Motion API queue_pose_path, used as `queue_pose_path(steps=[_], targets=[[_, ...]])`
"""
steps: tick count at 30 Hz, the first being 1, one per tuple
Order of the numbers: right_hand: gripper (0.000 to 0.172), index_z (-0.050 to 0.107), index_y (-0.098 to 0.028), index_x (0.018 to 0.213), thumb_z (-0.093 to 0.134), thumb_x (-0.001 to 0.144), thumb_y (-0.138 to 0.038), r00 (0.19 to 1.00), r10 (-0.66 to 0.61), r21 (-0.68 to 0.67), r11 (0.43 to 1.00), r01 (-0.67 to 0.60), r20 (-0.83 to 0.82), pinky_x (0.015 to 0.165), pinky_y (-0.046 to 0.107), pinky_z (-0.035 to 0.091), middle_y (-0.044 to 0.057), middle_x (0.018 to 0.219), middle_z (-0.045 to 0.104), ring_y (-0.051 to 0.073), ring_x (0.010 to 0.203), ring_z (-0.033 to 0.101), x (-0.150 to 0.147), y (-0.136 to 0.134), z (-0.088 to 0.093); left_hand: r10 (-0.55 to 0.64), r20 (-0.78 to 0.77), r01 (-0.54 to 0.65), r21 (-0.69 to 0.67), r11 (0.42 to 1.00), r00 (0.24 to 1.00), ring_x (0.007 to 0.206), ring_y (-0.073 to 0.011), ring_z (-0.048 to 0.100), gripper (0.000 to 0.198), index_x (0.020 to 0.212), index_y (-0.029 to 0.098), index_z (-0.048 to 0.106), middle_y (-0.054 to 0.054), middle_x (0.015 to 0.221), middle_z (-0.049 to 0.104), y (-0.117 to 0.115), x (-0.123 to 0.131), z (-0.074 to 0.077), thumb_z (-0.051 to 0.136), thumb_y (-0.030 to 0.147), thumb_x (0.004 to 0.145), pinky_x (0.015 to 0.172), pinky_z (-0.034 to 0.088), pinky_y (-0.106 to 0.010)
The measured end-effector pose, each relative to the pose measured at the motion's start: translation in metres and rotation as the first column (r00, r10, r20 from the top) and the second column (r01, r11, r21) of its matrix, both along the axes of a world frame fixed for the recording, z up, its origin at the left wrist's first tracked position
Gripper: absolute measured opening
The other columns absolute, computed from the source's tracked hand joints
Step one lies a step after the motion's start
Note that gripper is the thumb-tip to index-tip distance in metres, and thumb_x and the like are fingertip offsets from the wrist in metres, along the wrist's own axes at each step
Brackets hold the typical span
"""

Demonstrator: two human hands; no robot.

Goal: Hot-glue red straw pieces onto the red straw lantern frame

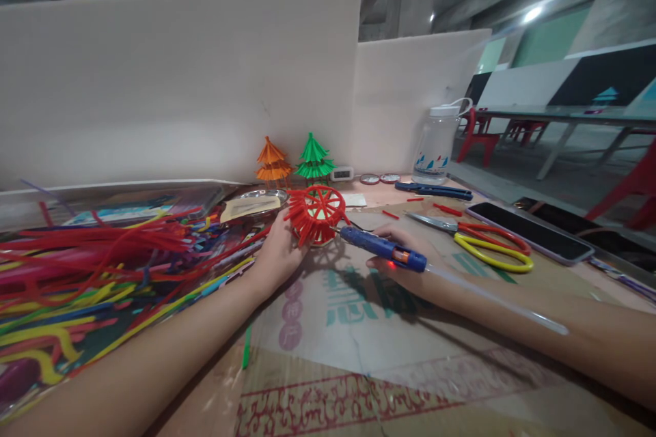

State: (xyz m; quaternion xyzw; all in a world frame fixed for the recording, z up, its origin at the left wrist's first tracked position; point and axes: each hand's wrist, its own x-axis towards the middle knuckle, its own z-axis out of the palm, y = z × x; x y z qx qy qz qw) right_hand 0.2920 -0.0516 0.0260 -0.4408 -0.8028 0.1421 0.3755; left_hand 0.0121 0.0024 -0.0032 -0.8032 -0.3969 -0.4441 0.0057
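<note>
My left hand (281, 249) is closed on the edge of a red pipe-cleaner frame (318, 213), round with spokes and a fringe of short red pieces on its left side. My right hand (404, 252) is wrapped around a blue hot glue gun (379, 246), whose small red light glows. A clear glue stick (492, 297) sticks out of its rear end and lies over my right forearm. The nozzle points left and meets the lower right rim of the red frame; whether it touches cannot be made out. My left fingertips are partly hidden behind the frame.
Loose coloured pipe cleaners (102, 266) cover the left side. Behind stand an orange tiered model (271, 162), a green one (313, 157), a metal dish (277, 196) and a water bottle (435, 143). To the right lie scissors (486, 246), pliers (435, 191) and a phone (527, 229).
</note>
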Motion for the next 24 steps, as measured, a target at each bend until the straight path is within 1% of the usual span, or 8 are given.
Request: queue_pose_path(steps=[2,5,9,12,15,19,22,24], targets=[[0.029,0.067,-0.025,0.098,0.071,0.079,-0.048,1.0,0.0,-0.017,1.0,0.0,-0.017,0.06,0.032,0.051,0.002,0.08,0.073,0.021,0.067,0.066,-0.0011,-0.0017,0.0025,0.0,-0.013,0.0,-0.001,1.0,1.0,0.135,-0.0329,0.051,0.037,0.125,0.022,0.062,-0.012,0.137,0.057,0.0002,-0.0003,-0.0001,0.063,0.019,0.088,0.119,0.042,-0.057],[0.026,0.066,-0.026,0.095,0.071,0.079,-0.045,0.999,0.006,-0.033,0.999,-0.008,-0.047,0.059,0.032,0.05,0.001,0.077,0.071,0.02,0.065,0.065,-0.0027,-0.0039,0.0052,-0.003,-0.026,0.003,0.015,1.0,1.0,0.135,-0.0328,0.051,0.039,0.127,0.023,0.061,-0.013,0.139,0.057,0.0011,-0.0012,-0.001,0.063,0.021,0.089,0.119,0.041,-0.059],[0.024,0.066,-0.027,0.094,0.072,0.078,-0.044,0.998,-0.003,-0.031,1.0,0.001,-0.061,0.057,0.032,0.05,0.0,0.075,0.07,0.02,0.064,0.065,-0.0033,-0.005,0.0053,-0.01,-0.05,0.012,0.051,0.999,0.999,0.137,-0.0314,0.05,0.039,0.129,0.026,0.059,-0.012,0.14,0.057,0.0016,-0.0024,-0.0017,0.063,0.022,0.09,0.119,0.043,-0.055],[0.026,0.065,-0.027,0.095,0.071,0.079,-0.046,0.998,-0.005,-0.017,1.0,0.004,-0.06,0.056,0.032,0.05,0.0,0.075,0.071,0.019,0.062,0.064,-0.0029,-0.0048,0.0042,-0.02,-0.057,0.024,0.075,0.997,0.998,0.137,-0.031,0.05,0.039,0.129,0.026,0.059,-0.011,0.139,0.058,0.0007,-0.0025,-0.0009,0.062,0.02,0.09,0.119,0.044,-0.055],[0.026,0.065,-0.026,0.094,0.07,0.08,-0.047,0.998,-0.025,-0.017,1.0,0.024,-0.049,0.055,0.031,0.049,0.0,0.074,0.071,0.019,0.062,0.064,-0.0027,-0.0042,0.004,-0.038,-0.055,0.041,0.067,0.997,0.998,0.137,-0.0307,0.051,0.038,0.127,0.027,0.061,-0.009,0.137,0.06,-0.0012,-0.0017,0.0012,0.061,0.021,0.09,0.119,0.043,-0.054],[0.026,0.064,-0.025,0.093,0.07,0.078,-0.045,0.998,-0.031,0.013,0.999,0.032,-0.063,0.055,0.031,0.049,0.0,0.073,0.07,0.019,0.063,0.063,-0.0023,-0.0025,0.0047,-0.028,-0.053,0.031,0.046,0.998,0.998,0.137,-0.0319,0.05,0.035,0.125,0.025,0.062,-0.011,0.139,0.058,-0.003,-0.0007,0.0028,0.062,0.022,0.09,0.119,0.042,-0.055],[0.026,0.06,-0.025,0.089,0.072,0.076,-0.044,0.992,0.018,0.016,1.0,-0.016,-0.126,0.057,0.031,0.049,0.0,0.073,0.068,0.018,0.062,0.062,-0.0018,-0.0028,0.0045,-0.028,-0.024,0.028,0.021,0.999,0.999,0.137,-0.0312,0.05,0.036,0.126,0.025,0.061,-0.011,0.14,0.057,-0.0009,-0.0009,0.0009,0.061,0.021,0.09,0.119,0.041,-0.056],[0.032,0.056,-0.025,0.091,0.075,0.076,-0.046,0.972,0.097,-0.017,0.995,-0.103,-0.214,0.058,0.031,0.05,0.0,0.072,0.068,0.018,0.061,0.063,-0.0008,-0.004,0.0056,-0.025,0.011,0.025,-0.027,0.999,1.0,0.135,-0.0304,0.051,0.032,0.124,0.024,0.062,-0.01,0.138,0.059,0.002,-0.0016,-0.0017,0.059,0.022,0.092,0.119,0.041,-0.056]])
